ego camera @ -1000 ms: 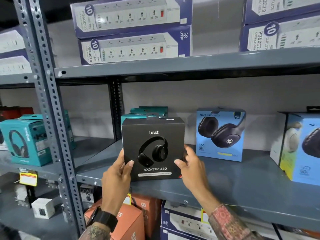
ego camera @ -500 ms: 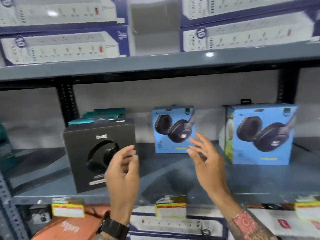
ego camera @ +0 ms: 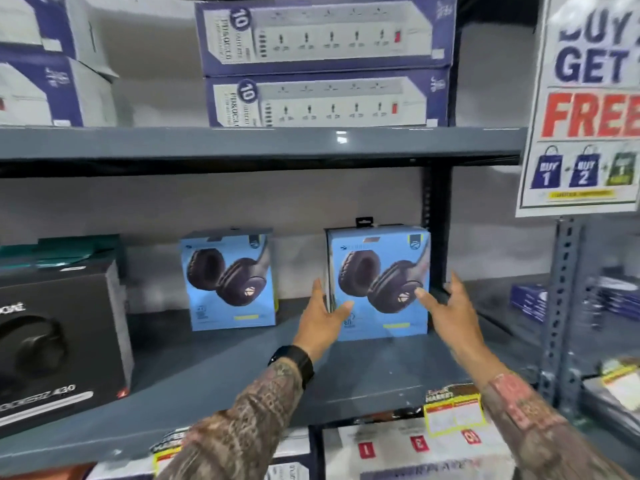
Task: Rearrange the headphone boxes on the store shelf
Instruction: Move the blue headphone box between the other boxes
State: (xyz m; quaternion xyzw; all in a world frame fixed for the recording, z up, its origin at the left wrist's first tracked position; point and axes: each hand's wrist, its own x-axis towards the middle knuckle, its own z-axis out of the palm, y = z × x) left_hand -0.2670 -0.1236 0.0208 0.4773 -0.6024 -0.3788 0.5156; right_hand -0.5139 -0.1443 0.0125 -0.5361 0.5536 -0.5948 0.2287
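Note:
Three headphone boxes stand on the grey middle shelf [ego camera: 242, 393]. The black boAt box [ego camera: 59, 341] is at the left front edge, and a blue headphone box [ego camera: 230, 282] stands further back in the middle. A second blue headphone box [ego camera: 381, 271] stands at the right by the rear post. My left hand [ego camera: 322, 317] cups this right box's left edge, fingers on its side and thumb on its front. My right hand [ego camera: 450, 313] is at its right edge with fingers spread; only the thumb tip touches the front. The box rests on the shelf.
Teal boxes [ego camera: 69, 251] lie behind the black box. Long power-strip boxes [ego camera: 322, 36] fill the shelf above. A promotional sign [ego camera: 588, 98] hangs at the right on a perforated upright [ego camera: 561, 306]. Price tags [ego camera: 453, 414] line the shelf's front edge, with more boxes below.
My hands let go of the black box, which now stands at the left. The view swung right, and both hands reached forward to the right blue box.

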